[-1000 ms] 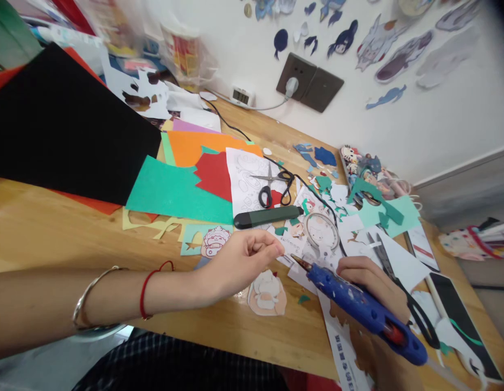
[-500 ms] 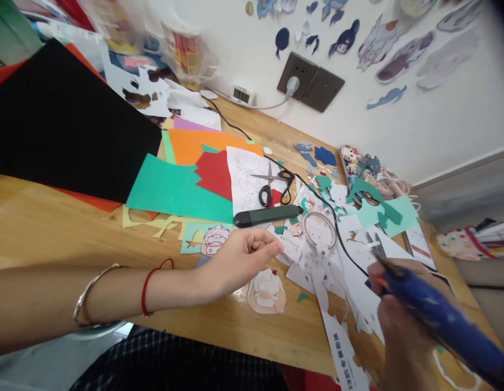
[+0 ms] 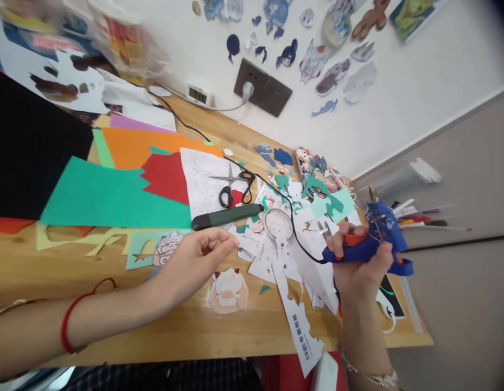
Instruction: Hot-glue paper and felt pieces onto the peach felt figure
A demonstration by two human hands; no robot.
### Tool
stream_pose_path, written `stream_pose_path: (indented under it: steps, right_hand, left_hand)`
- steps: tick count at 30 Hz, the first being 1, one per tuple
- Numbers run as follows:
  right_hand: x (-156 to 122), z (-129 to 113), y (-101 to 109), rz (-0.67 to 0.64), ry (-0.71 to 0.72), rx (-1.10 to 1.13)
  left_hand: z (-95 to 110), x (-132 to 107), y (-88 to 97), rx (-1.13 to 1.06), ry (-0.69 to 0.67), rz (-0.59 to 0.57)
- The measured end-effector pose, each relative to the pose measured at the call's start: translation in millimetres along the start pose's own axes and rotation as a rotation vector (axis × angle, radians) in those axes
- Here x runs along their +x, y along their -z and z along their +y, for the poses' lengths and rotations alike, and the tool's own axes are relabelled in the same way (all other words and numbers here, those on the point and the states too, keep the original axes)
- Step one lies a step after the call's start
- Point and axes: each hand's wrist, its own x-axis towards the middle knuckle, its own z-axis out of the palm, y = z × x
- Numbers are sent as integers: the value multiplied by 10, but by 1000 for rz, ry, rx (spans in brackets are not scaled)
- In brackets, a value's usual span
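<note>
My right hand (image 3: 359, 274) grips a blue hot glue gun (image 3: 384, 222) by its handle, fingers near the orange trigger. The metal nozzle points up, and a black cord runs from the handle's lower end. My left hand (image 3: 206, 252) is closed, thumb and fingertips pressed together; anything between them is too small to make out. Just below it, a layered cut-out face (image 3: 228, 293) of white and peach pieces lies on the table. A dark green pen-shaped tool (image 3: 227, 217) and black-handled scissors (image 3: 226, 196) lie beyond the left hand.
Coloured sheets, including a green one (image 3: 113, 195) and a black one (image 3: 27, 146), cover the left side of the wooden table (image 3: 166, 342). Paper scraps and a clear ring (image 3: 277, 225) lie in the middle. A wall socket (image 3: 262, 87) holds a white plug. Pens stand at the right.
My right hand has raised and turned the glue gun, so its nozzle now points up rather than left. The view has swung right; my left hand stays pinched near the cut-out face.
</note>
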Motion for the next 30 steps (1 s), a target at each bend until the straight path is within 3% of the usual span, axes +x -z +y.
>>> stream_pose_path:
  steps: [5,10,15,21,25,30]
  right_hand:
    - [18,-35,57,-29,-45,10]
    - [3,5,134,-69,-37,-133]
    - [-29,36,292,-124,68,-463]
    - [117,63,683,-223,253,-911]
    - [255,83,857,-383,308,-1113]
    - [315,97,806,-622,284,-1239]
  left_hand:
    - [8,-8,3,5,-1,-5]
    - [-12,-22,8,4,-3,-9]
    - [2,-21,12,18,-33,17]
    - [7,-20,16,-10,-39,-9]
    - [9,-24,16,-48,-32,-34]
    - [9,-24,26,-56,-50,-65]
